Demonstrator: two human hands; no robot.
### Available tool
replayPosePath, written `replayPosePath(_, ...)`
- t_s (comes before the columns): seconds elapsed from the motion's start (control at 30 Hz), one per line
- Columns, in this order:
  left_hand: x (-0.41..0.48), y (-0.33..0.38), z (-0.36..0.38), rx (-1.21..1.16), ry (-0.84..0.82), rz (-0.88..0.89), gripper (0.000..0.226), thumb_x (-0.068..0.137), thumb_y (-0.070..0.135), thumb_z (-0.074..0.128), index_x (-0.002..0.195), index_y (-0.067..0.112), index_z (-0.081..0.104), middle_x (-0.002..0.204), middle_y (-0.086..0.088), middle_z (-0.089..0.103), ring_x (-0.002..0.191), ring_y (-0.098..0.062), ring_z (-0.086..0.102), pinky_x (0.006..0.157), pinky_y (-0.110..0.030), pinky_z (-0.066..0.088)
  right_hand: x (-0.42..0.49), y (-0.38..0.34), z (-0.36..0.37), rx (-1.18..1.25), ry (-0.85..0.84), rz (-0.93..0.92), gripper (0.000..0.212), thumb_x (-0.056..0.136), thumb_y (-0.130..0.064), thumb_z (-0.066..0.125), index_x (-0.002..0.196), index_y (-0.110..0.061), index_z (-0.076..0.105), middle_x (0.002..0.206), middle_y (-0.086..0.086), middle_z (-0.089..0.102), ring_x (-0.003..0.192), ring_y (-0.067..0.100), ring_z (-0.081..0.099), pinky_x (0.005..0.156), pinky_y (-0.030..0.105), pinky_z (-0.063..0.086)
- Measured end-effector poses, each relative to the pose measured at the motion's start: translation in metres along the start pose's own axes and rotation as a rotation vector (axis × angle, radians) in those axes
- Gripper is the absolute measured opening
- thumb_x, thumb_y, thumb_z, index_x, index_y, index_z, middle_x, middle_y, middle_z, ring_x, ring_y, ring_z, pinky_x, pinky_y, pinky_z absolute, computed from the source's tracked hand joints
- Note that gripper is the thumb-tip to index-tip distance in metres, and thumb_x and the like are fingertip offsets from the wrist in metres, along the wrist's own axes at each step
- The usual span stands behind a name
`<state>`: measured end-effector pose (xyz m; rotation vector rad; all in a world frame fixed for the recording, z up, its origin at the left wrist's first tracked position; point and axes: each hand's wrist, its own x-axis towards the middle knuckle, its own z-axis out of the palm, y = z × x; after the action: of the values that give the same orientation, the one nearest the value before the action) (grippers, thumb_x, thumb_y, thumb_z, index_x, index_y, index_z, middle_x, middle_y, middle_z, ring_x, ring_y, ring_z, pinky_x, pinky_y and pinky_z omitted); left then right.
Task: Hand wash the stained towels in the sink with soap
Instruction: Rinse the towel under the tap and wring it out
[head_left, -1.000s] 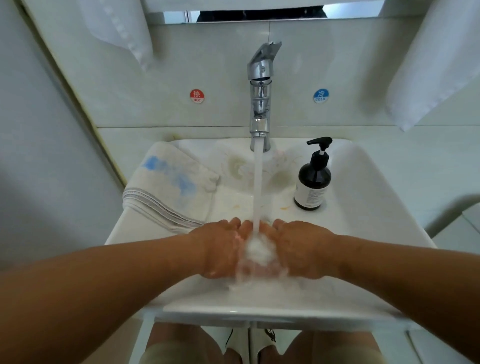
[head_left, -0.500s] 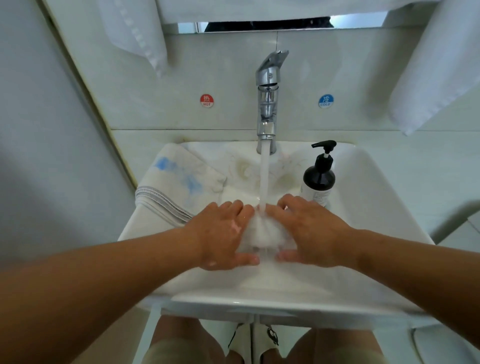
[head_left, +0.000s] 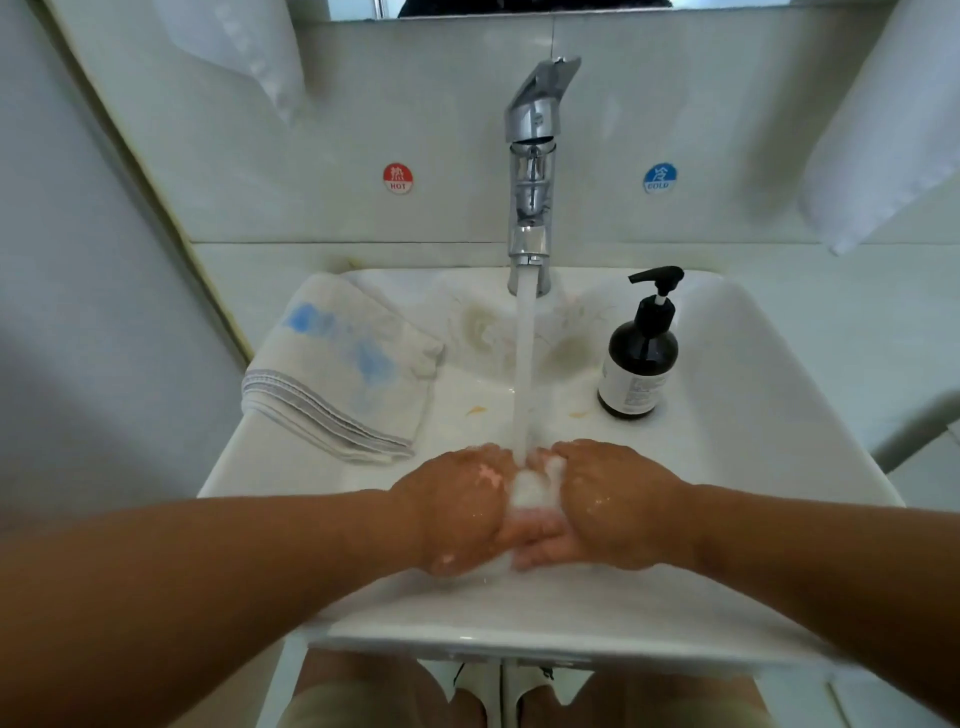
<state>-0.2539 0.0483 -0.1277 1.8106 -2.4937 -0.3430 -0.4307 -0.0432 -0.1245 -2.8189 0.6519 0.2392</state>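
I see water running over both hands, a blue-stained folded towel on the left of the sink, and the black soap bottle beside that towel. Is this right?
Not quite: in the head view the soap bottle stands on the right of the sink, apart from the towel, with the water between them. The rest is right.

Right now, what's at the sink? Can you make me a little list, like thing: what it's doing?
sink: white, brownish marks near the tap
tap: on, water pouring straight down between the hands
left hand: curled round a wet white cloth under the stream
right hand: grips the same cloth from the other side
folded towels: stacked on the sink's left side, top one stained blue
soap bottle: dark pump bottle, upright on the right
stickers: red HOT sticker left of the tap, blue COLD sticker right
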Motion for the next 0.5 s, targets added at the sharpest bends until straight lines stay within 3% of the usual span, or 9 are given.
replayPosePath(0.13, 0.007, -0.003, 0.003, -0.008, -0.084, -0.105, 0.061, 0.092, 0.077, 0.019, 0.121, 0.037, 0.056, 0.129, 0.002, 0.055, 0.118, -0.018, 0.054, 0.097, -0.031, 0.044, 0.008, 0.009, 0.000, 0.116, 0.036, -0.031, 0.083, 0.068, -0.093, 0.050, 0.121, -0.029, 0.045, 0.106, -0.006, 0.067, 0.094, 0.019, 0.065, 0.085, 0.038, 0.053)
replayPosePath(0.2, 0.011, -0.002, 0.005, -0.038, -0.073, -0.180, 0.050, 0.095, 0.073, 0.029, 0.116, 0.035, 0.054, 0.122, 0.004, 0.058, 0.112, -0.018, 0.057, 0.095, -0.032, 0.046, 0.014, 0.011, 0.001, 0.095, 0.041, -0.044, 0.093, 0.063, -0.100, 0.040, 0.123, -0.029, 0.046, 0.104, -0.006, 0.069, 0.092, 0.021, 0.067, 0.084, 0.040, 0.054)
replayPosePath(0.33, 0.015, -0.008, 0.010, -0.109, -0.015, -0.261, 0.073, 0.080, 0.086, 0.020, 0.121, 0.035, 0.051, 0.109, 0.003, 0.066, 0.096, -0.022, 0.065, 0.088, -0.038, 0.054, 0.019, 0.014, 0.002, 0.053, 0.044, -0.001, 0.101, 0.056, -0.102, 0.035, 0.127, -0.032, 0.051, 0.093, -0.003, 0.069, 0.084, 0.022, 0.066, 0.080, 0.040, 0.055)
replayPosePath(0.5, 0.013, -0.007, 0.007, -0.005, 0.024, -0.268, 0.059, 0.087, 0.076, 0.023, 0.108, 0.028, 0.049, 0.105, -0.005, 0.066, 0.095, -0.027, 0.066, 0.082, -0.033, 0.053, 0.021, 0.014, 0.003, -0.030, 0.093, -0.009, 0.102, 0.057, -0.102, 0.031, 0.131, -0.034, 0.050, 0.091, 0.002, 0.069, 0.088, 0.025, 0.066, 0.072, 0.031, 0.044)
